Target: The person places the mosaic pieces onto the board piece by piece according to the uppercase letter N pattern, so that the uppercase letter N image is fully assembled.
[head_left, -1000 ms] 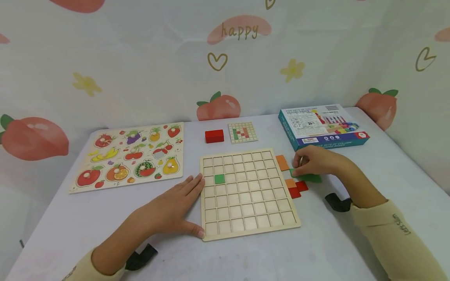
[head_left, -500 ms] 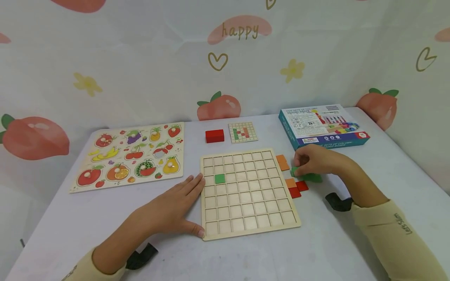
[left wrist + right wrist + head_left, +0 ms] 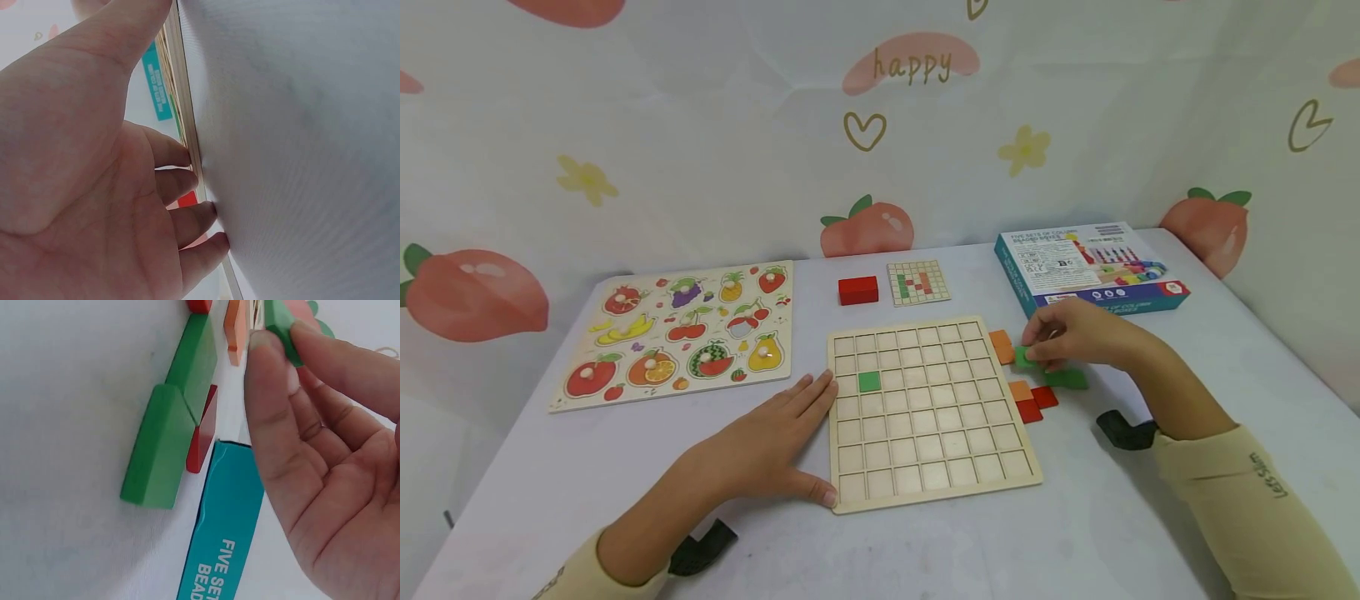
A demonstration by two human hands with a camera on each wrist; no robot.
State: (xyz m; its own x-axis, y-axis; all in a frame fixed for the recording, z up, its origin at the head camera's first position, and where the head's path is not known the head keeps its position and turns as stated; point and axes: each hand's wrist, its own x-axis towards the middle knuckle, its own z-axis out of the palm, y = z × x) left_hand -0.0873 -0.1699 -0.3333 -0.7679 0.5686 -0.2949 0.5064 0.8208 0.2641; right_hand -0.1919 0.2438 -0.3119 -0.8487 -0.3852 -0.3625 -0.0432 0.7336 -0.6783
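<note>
A wooden grid board (image 3: 927,448) lies mid-table, with one green square tile (image 3: 868,382) in a cell at its upper left. My left hand (image 3: 767,446) rests along the board's left edge, fingers straight and thumb at the near corner; the left wrist view shows the fingertips (image 3: 203,215) touching that edge. To the right of the board, my right hand (image 3: 1078,337) pinches a green tile (image 3: 281,328) between thumb and finger, lifted off the table in the right wrist view. Below it lie other green tiles (image 3: 156,450), partly hidden by the hand in the head view.
Orange tiles (image 3: 1002,347) and red tiles (image 3: 1043,397) lie by the board's right edge. Behind stand a red block (image 3: 857,290), a small pattern card (image 3: 919,283) and a teal-edged box (image 3: 1090,271). A fruit knob puzzle (image 3: 681,333) lies at the left.
My right hand has risen slightly with the pinched green tile, its fingers turning upward, and more of the green tiles beneath now shows. The left hand and board have stayed still.
</note>
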